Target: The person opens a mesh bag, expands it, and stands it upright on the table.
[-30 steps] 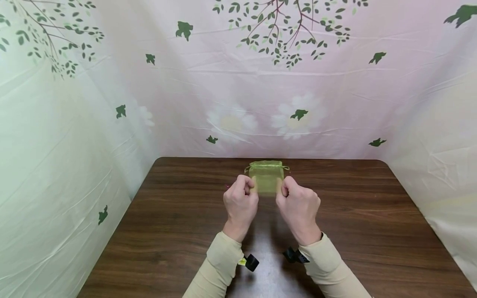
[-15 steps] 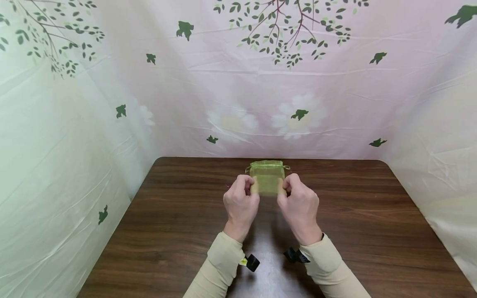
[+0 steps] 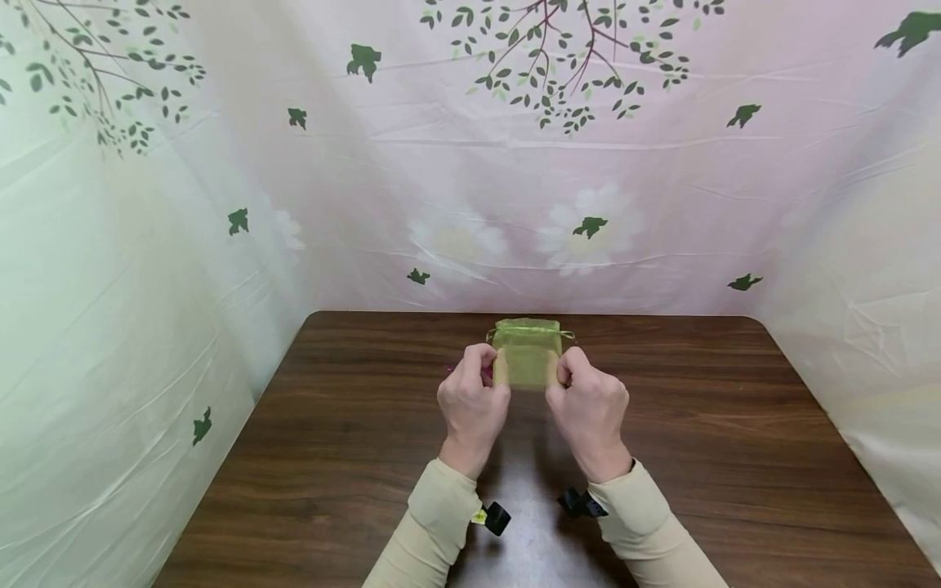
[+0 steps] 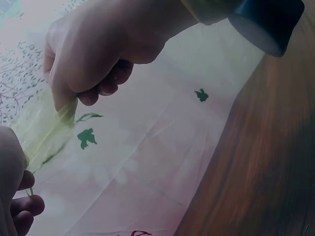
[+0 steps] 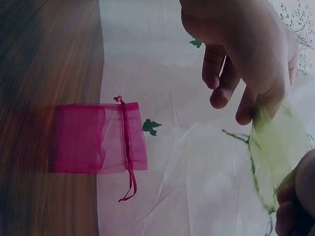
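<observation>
A sheer green drawstring bag (image 3: 528,355) is held up above the table, its gathered mouth and ribbon at the top. My left hand (image 3: 470,400) pinches its lower left side, and my right hand (image 3: 590,412) pinches the lower right side. The fingertips are partly hidden behind the sheer cloth in the head view. A magenta drawstring bag (image 5: 81,140) lies flat on the table beyond the hands, as the right wrist view shows. In the head view it is mostly covered by the left hand.
The dark wood table (image 3: 338,441) has rounded far corners. Hanging cloth (image 3: 500,180) printed with leaves, birds and flowers stands behind it and along both sides. Black wrist cameras (image 3: 497,518) sit by the cuffs.
Both hands keep pinching the green bag in nearly the same place. The right hand has dipped very slightly, and a little more magenta shows beside the left hand.
</observation>
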